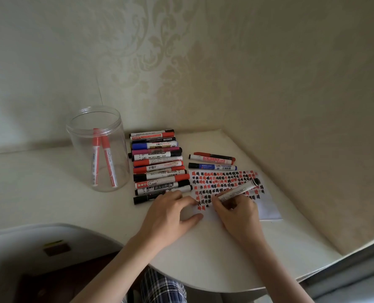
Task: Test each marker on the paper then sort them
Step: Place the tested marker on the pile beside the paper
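Marker (236, 191) is gripped by right hand (238, 212), tip on paper (269, 212) beside marks. Paper is pressed by left hand (170, 215), fingers flat. Unsorted row (159, 169) lies left of paper.

A white-barrelled black marker (236, 190) slants tip-down on the paper (267, 206), which is covered in red and black marks. Capped markers (159, 167) lie stacked alongside; three more (212, 161) lie behind it, and seemingly two red ones (103, 158) stand in the clear jar (97, 147).
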`<control>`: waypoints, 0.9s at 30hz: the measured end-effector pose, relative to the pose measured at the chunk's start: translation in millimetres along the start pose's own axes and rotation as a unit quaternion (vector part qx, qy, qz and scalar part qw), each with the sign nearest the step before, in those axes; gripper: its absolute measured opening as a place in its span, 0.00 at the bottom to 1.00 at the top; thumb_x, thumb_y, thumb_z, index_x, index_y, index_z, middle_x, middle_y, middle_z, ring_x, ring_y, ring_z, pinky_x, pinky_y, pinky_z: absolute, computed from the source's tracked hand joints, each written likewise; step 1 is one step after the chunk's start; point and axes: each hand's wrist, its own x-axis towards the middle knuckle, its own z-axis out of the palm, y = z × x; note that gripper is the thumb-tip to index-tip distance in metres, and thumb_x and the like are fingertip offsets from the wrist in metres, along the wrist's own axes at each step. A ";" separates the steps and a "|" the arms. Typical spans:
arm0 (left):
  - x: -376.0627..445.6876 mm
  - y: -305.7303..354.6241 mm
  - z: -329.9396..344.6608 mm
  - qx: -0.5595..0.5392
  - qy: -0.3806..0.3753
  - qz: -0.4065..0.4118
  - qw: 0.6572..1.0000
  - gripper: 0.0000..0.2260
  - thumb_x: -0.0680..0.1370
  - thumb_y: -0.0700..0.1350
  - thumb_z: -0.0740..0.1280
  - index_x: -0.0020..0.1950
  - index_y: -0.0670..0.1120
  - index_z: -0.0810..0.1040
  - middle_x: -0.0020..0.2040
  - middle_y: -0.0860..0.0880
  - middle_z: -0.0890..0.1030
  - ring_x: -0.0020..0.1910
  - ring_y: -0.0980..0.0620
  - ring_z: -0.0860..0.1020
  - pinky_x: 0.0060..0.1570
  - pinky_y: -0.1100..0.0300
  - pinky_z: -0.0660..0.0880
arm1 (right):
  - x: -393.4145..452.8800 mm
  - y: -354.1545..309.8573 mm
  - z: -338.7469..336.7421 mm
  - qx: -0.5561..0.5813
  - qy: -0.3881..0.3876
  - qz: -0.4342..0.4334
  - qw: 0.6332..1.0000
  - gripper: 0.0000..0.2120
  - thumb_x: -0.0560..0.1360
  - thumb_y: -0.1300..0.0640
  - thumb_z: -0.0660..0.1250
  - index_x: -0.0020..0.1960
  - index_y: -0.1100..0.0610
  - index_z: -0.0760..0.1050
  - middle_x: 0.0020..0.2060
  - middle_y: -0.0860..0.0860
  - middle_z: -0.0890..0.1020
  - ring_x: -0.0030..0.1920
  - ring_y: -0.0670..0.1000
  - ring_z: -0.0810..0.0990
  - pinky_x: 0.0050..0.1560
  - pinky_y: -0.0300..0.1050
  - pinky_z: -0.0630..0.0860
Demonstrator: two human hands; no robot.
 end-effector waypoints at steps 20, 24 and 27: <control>0.0 2.3 -2.6 0.005 -0.007 -0.001 1.000 0.22 0.72 0.67 0.62 0.54 0.55 0.83 0.43 0.57 0.80 0.42 0.57 0.78 0.42 0.62 0.75 | -1.1 2.8 0.5 -0.007 0.008 -0.013 1.000 0.11 0.72 0.54 0.74 0.34 0.58 0.80 0.29 0.49 0.82 0.30 0.46 0.79 0.28 0.37 0.72; 0.5 2.8 -2.6 0.006 -0.002 0.001 1.000 0.22 0.72 0.67 0.62 0.54 0.55 0.83 0.43 0.57 0.80 0.43 0.57 0.78 0.43 0.61 0.75 | 0.2 1.0 0.4 0.006 0.005 0.000 1.000 0.13 0.73 0.54 0.74 0.34 0.60 0.78 0.24 0.49 0.80 0.21 0.43 0.74 0.24 0.32 0.69; 0.6 2.0 -2.5 0.007 -0.001 0.009 1.000 0.21 0.72 0.67 0.62 0.54 0.55 0.83 0.43 0.57 0.80 0.43 0.58 0.77 0.43 0.62 0.74 | -1.0 0.0 0.7 0.008 0.004 -0.002 1.000 0.12 0.73 0.55 0.73 0.35 0.61 0.79 0.26 0.50 0.80 0.22 0.43 0.75 0.23 0.34 0.69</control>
